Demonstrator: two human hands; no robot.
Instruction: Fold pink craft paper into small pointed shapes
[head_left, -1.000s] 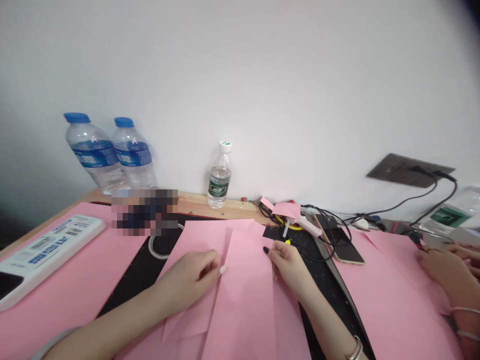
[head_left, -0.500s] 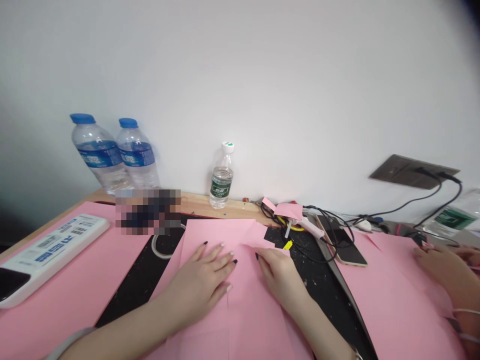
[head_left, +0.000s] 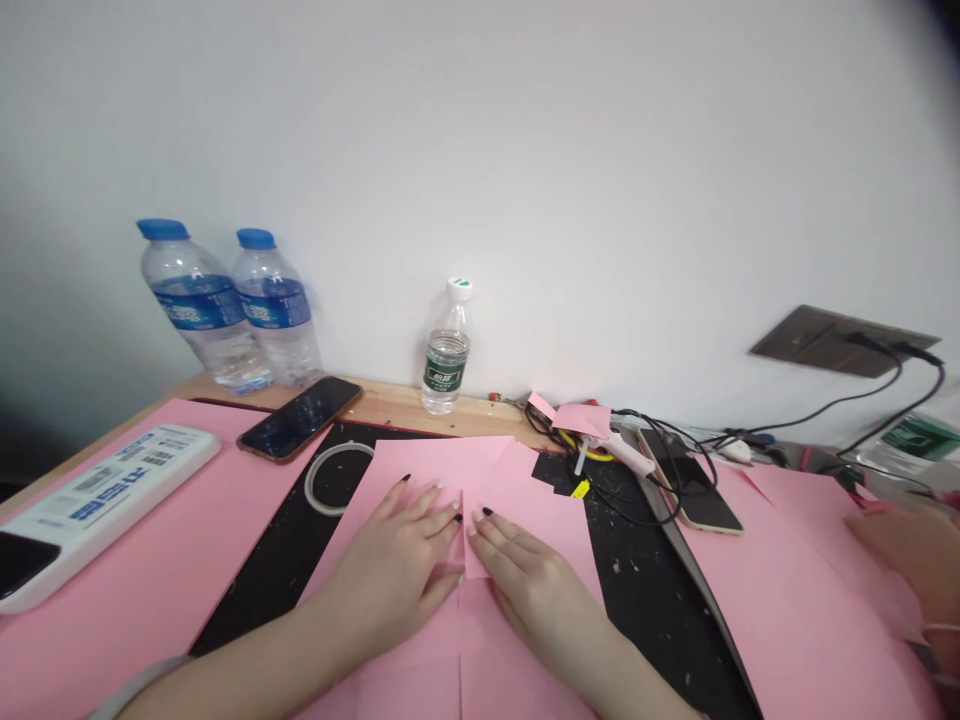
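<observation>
A large sheet of pink paper [head_left: 420,458] lies in front of me on a black mat, with a folded flap whose edge runs down the middle. My left hand [head_left: 397,555] rests flat on the paper, left of that edge, fingers stretched out. Just across the edge, my right hand [head_left: 536,575] also lies flat, its fingertips pressing the right-hand flap [head_left: 566,530] down. Both hands' fingertips nearly meet at the centre. Neither hand grips anything; the paper under the palms is hidden.
A roll of tape [head_left: 315,480], a phone [head_left: 300,418] and a white box-like device [head_left: 105,510] lie left. Bottles [head_left: 447,365] stand along the wall. Right are a glue gun [head_left: 630,455], cables, another phone [head_left: 694,485] and a co-worker's hand [head_left: 911,550] over pink paper [head_left: 780,600].
My right hand has moved left and laid the paper's right flap down, opening from a pinch to flat. My left hand has stayed nearly in place. The view has shifted slightly.
</observation>
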